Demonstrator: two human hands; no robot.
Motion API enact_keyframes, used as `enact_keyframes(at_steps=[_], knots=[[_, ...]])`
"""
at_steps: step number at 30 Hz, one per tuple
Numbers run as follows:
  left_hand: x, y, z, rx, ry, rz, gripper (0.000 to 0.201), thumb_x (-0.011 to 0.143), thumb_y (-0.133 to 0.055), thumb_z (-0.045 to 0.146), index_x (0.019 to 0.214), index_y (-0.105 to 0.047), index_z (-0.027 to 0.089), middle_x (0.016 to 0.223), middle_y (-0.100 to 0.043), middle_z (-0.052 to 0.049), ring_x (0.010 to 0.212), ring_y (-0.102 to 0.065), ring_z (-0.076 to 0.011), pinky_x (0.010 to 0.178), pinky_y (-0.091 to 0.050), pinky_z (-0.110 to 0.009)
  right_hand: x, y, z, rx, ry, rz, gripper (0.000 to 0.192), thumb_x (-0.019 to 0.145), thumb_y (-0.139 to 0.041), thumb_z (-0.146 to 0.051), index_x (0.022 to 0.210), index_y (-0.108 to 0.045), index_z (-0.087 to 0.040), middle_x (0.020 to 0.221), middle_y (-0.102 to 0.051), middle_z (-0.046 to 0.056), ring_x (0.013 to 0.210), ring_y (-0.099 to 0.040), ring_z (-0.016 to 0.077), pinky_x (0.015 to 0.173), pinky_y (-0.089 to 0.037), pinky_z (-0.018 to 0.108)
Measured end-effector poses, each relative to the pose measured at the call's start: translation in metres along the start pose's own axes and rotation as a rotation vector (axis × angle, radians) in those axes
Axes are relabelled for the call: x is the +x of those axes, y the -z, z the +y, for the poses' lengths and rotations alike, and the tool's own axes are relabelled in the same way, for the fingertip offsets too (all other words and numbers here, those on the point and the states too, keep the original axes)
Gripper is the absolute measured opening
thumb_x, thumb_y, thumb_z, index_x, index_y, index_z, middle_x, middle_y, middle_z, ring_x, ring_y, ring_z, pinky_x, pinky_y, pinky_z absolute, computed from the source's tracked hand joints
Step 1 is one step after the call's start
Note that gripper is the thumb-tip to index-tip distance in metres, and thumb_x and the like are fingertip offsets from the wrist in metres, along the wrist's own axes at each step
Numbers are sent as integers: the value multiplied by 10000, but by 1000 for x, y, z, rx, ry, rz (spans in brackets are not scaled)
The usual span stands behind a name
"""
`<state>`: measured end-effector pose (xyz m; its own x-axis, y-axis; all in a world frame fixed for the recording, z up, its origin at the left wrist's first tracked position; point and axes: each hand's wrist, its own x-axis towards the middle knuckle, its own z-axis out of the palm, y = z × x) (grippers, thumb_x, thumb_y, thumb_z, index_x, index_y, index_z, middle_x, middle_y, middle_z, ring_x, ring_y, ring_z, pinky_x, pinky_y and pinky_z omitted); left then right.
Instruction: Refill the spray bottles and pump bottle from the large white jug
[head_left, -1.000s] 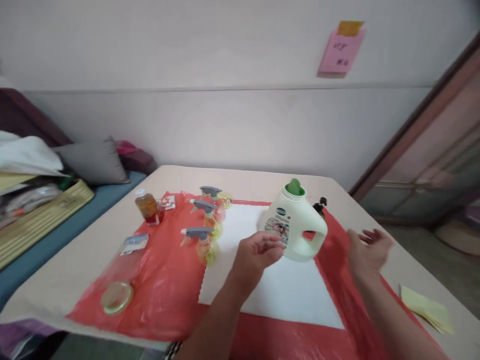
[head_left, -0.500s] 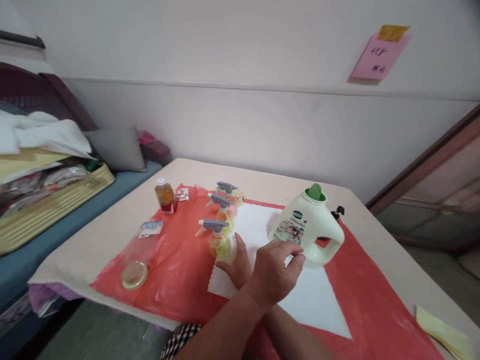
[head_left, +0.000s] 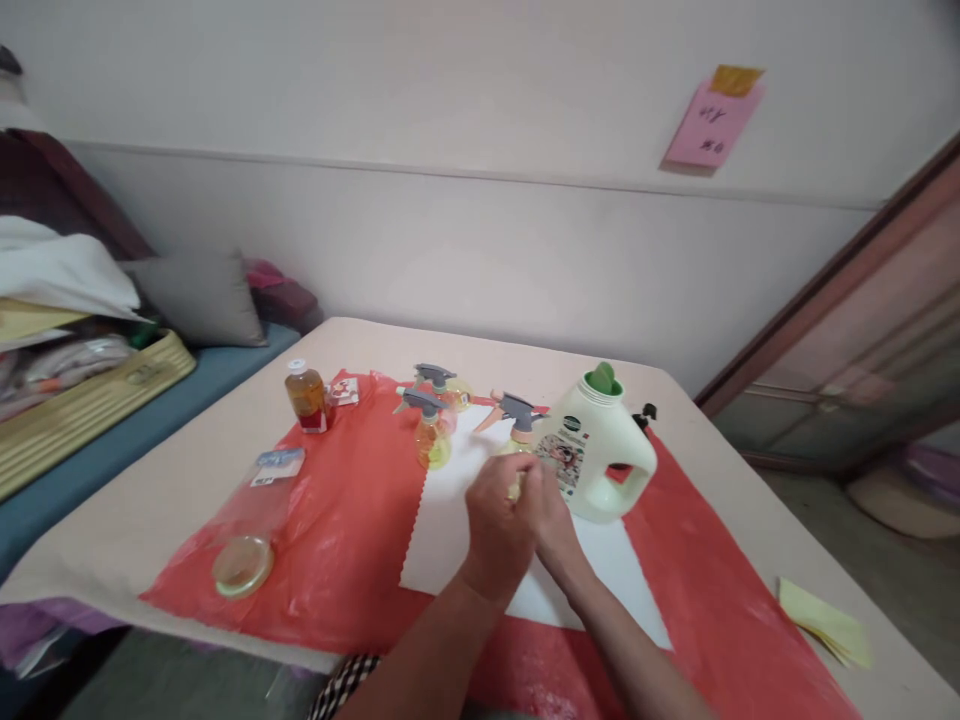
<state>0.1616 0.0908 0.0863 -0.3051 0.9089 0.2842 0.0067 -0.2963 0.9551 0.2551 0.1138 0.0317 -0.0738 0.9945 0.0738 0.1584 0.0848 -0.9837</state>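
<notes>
My left hand (head_left: 496, 515) and my right hand (head_left: 553, 520) meet over a white sheet (head_left: 442, 545), both closed round the yellowish body of a small spray bottle (head_left: 516, 410). Its grey trigger head sticks up above my fingers; the body is mostly hidden. Right beside it stands a pale green detergent jug (head_left: 604, 455) with a green cap and a side handle. Two more small spray bottles (head_left: 431, 435) stand to the left on a red plastic sheet (head_left: 345, 530).
On the table's left part stand an amber bottle (head_left: 305, 397) and a small packet, and a clear jar (head_left: 244, 560) lies on its side. Yellow notes (head_left: 825, 622) lie at the right edge. A bed with a basket (head_left: 90, 410) is at left, a door frame at right.
The nearest spray bottle has moved from the left row to beside the jug. My right hand, crossed under the left before, carried it there, and both hands now close on it.
</notes>
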Motion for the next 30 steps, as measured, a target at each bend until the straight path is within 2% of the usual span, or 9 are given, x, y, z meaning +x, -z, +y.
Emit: enact_keyframes(at_steps=[2,4,7,10,13,16,24,27,30], knots=[[4,3,0,14,87,101,91,851,-691,287,914,-744,249,993,-765,-66,1003,-677,-269,968,-475,-391,-4,22,-4,-2,-65,103,751,638,-836,-450,1289,-531,-233,1205,-706,105,1148,-672,339,1016,-526,533],[10,5,-3,-11,189,96,138,816,-736,283,944,-734,232,1065,-753,-76,1106,-655,-281,1020,-444,-395,-11,37,-9,108,-102,119,744,601,-860,-392,1253,-543,-228,1240,-698,97,1186,-648,321,1049,-488,490],[19,9,-9,-209,342,-134,355,726,-851,316,1042,-745,195,1159,-740,-111,1206,-633,-305,1062,-432,-401,-22,48,-15,407,-134,-101,560,647,-802,-347,1162,-622,-219,1172,-730,80,1123,-665,289,997,-483,422],[25,13,-11,-422,442,-429,446,815,-794,475,1128,-750,159,1140,-758,-142,1143,-681,-301,999,-491,-398,-29,54,-13,697,-247,-408,472,599,-772,-361,1030,-687,-188,1030,-759,88,950,-695,265,834,-503,359],[25,16,-11,-548,538,-501,480,830,-771,526,1112,-772,138,1138,-772,-171,1113,-707,-301,985,-518,-402,-33,56,-7,861,-366,-579,482,504,-799,-350,944,-715,-171,925,-763,84,866,-687,247,783,-484,322],[24,16,-11,-667,581,-505,429,785,-813,502,1023,-783,146,1094,-788,-172,1095,-725,-318,1007,-521,-440,-33,53,-7,931,-402,-625,511,501,-820,-407,940,-724,-165,907,-757,84,889,-681,256,821,-477,331],[28,16,-10,-515,528,-354,445,693,-862,542,841,-759,135,859,-776,-127,891,-744,-299,838,-570,-407,-26,48,-25,564,-161,-600,604,531,-860,-329,1080,-640,-205,988,-688,14,967,-620,238,839,-442,327],[28,14,-9,-396,493,-283,401,711,-863,485,886,-771,137,881,-771,-93,829,-726,-235,789,-556,-338,-25,44,-16,144,-143,-365,670,549,-836,-289,1162,-574,-227,1038,-662,19,924,-611,235,828,-473,365],[28,10,-8,-307,404,-188,358,720,-871,429,916,-777,144,918,-769,-65,919,-712,-222,846,-537,-313,-27,39,-4,-347,10,-51,768,603,-794,-258,1315,-506,-239,1259,-629,104,1140,-590,324,969,-478,484]])
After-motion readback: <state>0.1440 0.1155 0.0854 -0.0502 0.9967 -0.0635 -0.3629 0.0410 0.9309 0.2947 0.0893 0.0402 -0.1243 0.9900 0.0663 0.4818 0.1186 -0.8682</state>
